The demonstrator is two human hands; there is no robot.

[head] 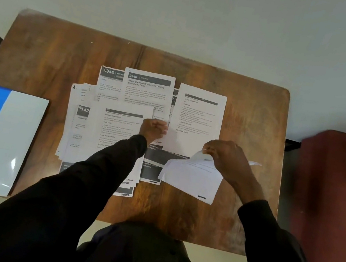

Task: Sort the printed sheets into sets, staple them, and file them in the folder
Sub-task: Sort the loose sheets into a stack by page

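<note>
Several printed sheets lie overlapping on a wooden table (175, 214). Two sheets headed "2946" (147, 89) sit at the back, and a plain text sheet (197, 121) lies at the right. My left hand (152, 128), fingers curled, pinches the edge of a sheet (119, 130) in the middle of the spread. My right hand (229, 159) grips the curled top edge of a loose sheet (191, 178) and lifts it off the table. A blue and clear folder (1, 140) lies shut at the table's left edge. No stapler is in view.
A dark red upholstered seat (332, 193) stands just right of the table. A pale wall (188, 13) runs behind the table's far edge. Bare wood shows at the back left and near the front edge.
</note>
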